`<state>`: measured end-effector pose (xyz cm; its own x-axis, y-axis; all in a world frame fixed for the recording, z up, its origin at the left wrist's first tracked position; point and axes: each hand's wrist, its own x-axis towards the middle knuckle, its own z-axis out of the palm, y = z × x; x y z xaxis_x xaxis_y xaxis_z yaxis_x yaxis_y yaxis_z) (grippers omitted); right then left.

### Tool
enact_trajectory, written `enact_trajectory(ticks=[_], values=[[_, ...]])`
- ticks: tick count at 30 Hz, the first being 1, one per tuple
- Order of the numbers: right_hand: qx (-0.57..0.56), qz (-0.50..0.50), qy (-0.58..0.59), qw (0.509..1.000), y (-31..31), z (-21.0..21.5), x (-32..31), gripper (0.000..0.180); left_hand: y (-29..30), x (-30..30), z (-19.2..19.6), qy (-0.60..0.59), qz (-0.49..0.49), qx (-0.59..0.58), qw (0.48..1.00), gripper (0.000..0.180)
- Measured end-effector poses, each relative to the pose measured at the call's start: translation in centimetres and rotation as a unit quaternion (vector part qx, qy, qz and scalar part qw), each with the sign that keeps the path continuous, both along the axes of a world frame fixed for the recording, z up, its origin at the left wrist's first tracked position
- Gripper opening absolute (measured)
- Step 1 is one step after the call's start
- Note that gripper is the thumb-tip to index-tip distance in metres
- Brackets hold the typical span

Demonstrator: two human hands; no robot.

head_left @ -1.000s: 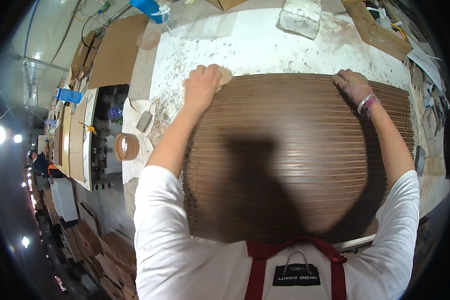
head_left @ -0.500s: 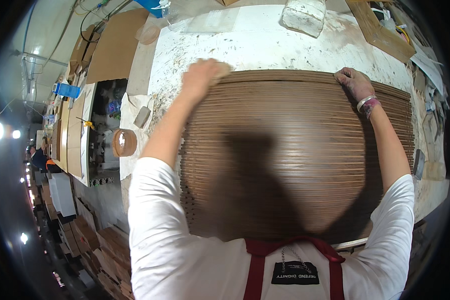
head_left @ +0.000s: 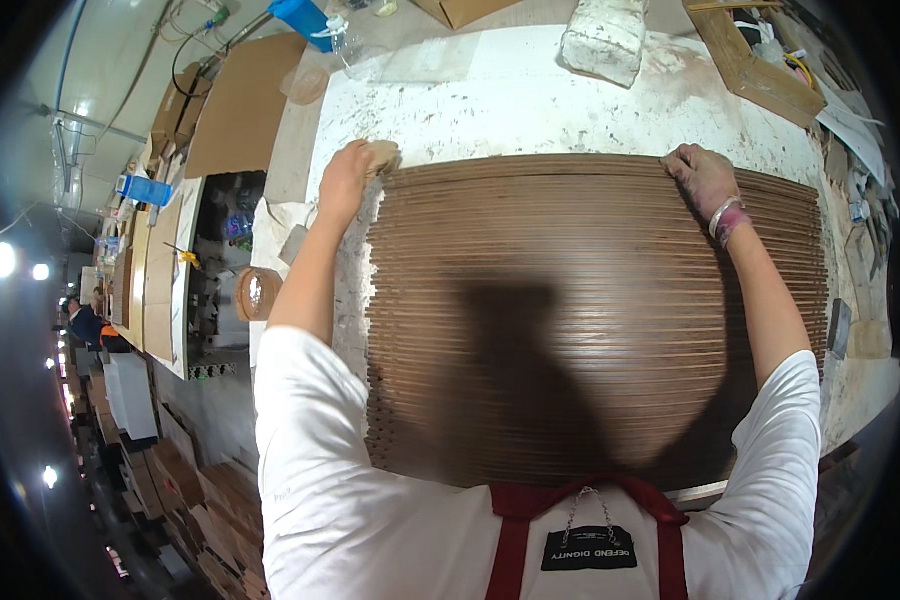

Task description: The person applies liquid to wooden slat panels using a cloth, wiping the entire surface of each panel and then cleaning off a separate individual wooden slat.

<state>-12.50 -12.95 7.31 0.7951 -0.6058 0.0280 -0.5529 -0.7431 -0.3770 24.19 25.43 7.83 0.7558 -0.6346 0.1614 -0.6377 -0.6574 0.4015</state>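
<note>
Slatted panel: The brown panel [head_left: 600,230] lay flat in front of the torso, built of narrow parallel strips running left to right; its surface was grooved, with a soft sheen at the middle and a body shadow across it.
Left hand: The left hand [head_left: 344,185] was closed around a tan pad [head_left: 383,156], soft and irregular in shape, at the panel's far left corner.
Right hand: The right hand [head_left: 705,178] touched the far edge with bent fingers; whether it gripped or only pressed could not be told.
Work surface: The white table [head_left: 530,110] was speckled and stained.
Surrounding items: A pale, rough-faced block [head_left: 605,45] and an angled wooden frame [head_left: 760,80] stood beyond the panel; an amber round container [head_left: 258,294] stood to the left.
Lettering: A black patch [head_left: 589,548] on the chest, between dark-red straps [head_left: 511,550], bore pale print.
Edges: The left edge was uneven, with staggered strip ends.
Working room: A white band separated the far edge from the block.
</note>
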Motion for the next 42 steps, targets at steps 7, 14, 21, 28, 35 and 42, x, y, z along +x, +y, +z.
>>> enact_trajectory(ticks=[7, 14, 21, 28, 35, 42], values=[[-0.085, 0.021, -0.048, 0.995, 1.7, 1.9, -0.8, 0.033, 4.3, -12.3, 2.7, 0.513, 0.094, -0.472, 0.711, 0.044], [0.464, 0.202, -0.347, 0.789, 19.2, 2.1, -4.2, 0.083, -0.7, -27.4, 5.9, 0.636, -0.154, -0.307, 0.691, 0.074], [0.589, -0.121, -0.218, 0.769, 19.5, 4.9, -18.8, 0.044, -0.7, -30.6, 8.4, 0.365, -0.148, -0.236, 0.888, 0.056], [0.581, 0.059, -0.557, 0.590, 22.2, 2.6, -25.8, 0.041, -5.9, -43.2, 5.8, 0.459, -0.231, -0.111, 0.851, 0.025], [0.488, 0.040, -0.643, 0.589, 14.6, 0.9, -34.5, 0.031, -12.3, -51.4, 14.5, 0.225, -0.380, -0.262, 0.858, 0.015], [0.535, -0.005, -0.650, 0.540, 6.0, 9.7, -50.2, 0.061, -22.5, -61.3, 20.3, 0.254, -0.451, -0.288, 0.806, 0.023]])
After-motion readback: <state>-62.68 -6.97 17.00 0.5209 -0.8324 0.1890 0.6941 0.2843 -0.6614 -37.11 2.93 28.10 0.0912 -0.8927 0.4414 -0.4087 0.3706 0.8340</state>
